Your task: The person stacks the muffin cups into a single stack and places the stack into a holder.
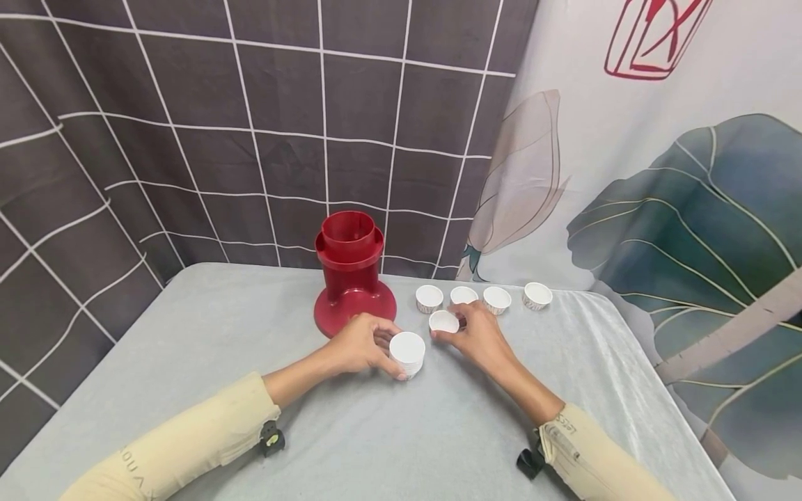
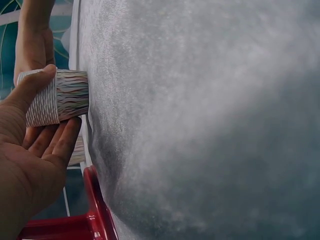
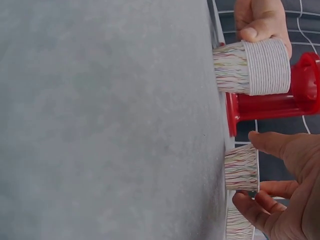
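My left hand [image 1: 366, 346] grips a stack of white paper baking cups [image 1: 407, 351] from its left side, thumb in front and fingers behind. In the left wrist view the stack [image 2: 57, 97] shows nested rims above a wall patterned with thin coloured lines, its base at the cloth. To the right of it, a single paper baking cup [image 1: 444, 322] sits between the thumb and fingers of my right hand [image 1: 473, 334]. The right wrist view has this cup [image 3: 242, 169] upright on the cloth, thumb at one side of its rim and fingertips at the other.
Behind the hands, more single cups stand in a row, among them a left one [image 1: 429, 298] and a far right one [image 1: 537, 296]. A red plastic holder [image 1: 354, 306] with a round base stands behind my left hand. Grey cloth [image 1: 438, 431] covers the table, with curtains behind.
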A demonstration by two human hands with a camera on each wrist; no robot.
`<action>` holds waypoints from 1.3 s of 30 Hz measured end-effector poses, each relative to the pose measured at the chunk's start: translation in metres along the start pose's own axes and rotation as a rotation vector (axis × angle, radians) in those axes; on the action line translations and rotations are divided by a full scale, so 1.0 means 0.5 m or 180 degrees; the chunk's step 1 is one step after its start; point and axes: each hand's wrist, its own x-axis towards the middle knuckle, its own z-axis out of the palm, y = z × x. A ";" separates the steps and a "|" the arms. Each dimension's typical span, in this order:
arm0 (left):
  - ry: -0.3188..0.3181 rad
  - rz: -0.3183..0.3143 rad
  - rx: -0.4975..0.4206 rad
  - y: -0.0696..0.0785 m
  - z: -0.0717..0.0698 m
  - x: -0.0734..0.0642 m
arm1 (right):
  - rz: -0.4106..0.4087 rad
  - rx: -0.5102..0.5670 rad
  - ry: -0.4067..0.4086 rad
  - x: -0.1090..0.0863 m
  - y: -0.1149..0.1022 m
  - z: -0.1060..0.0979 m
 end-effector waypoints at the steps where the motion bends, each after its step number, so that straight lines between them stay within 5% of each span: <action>1: -0.0001 0.0001 0.0005 0.000 0.000 0.000 | 0.0008 0.0012 0.0004 0.000 0.003 0.003; 5: -0.0001 0.0017 0.0014 0.002 0.000 0.000 | -0.0055 0.0056 0.0034 -0.003 0.004 0.001; 12: -0.0008 0.0038 0.0015 0.003 -0.001 0.000 | 0.0211 0.0148 -0.0251 -0.023 -0.073 -0.037; 19: 0.0004 0.0039 -0.0049 -0.001 0.002 -0.002 | 0.0280 0.0123 -0.0266 -0.025 -0.077 -0.034; 39: -0.0046 0.0098 -0.0072 -0.001 0.002 -0.001 | 0.0202 0.0754 -0.0331 -0.030 -0.121 -0.083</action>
